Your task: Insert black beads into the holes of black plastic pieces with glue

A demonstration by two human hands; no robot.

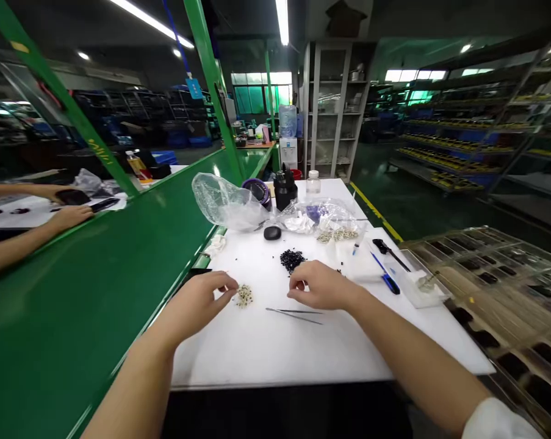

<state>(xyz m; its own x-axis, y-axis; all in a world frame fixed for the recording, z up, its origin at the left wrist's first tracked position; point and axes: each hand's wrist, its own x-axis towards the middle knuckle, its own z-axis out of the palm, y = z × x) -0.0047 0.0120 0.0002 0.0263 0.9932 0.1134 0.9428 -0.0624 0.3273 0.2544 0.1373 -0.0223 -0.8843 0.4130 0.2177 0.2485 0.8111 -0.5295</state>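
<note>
My left hand [204, 305] is closed in a pinch at the left edge of a small pile of pale and dark bits [244, 296]. Its thumb and index fingertips nearly meet, and anything between them is too small to make out. To the right, my right hand [321, 285] hovers over the white work surface, thumb and fingertips drawn together; whatever they hold, if anything, does not show. Just beyond it lies a heap of small black pieces [292, 260]. Metal tweezers [296, 314] rest on the surface between and below my hands.
Farther back are a dark oval object [272, 233], clear plastic bags [232, 204], a black container [285, 189] and a clear jar [313, 183]. A blue-handled tool [390, 283] lies right. A green partition [119, 262] borders the left; beyond it a co-worker's hands [71, 213] handle a dark part.
</note>
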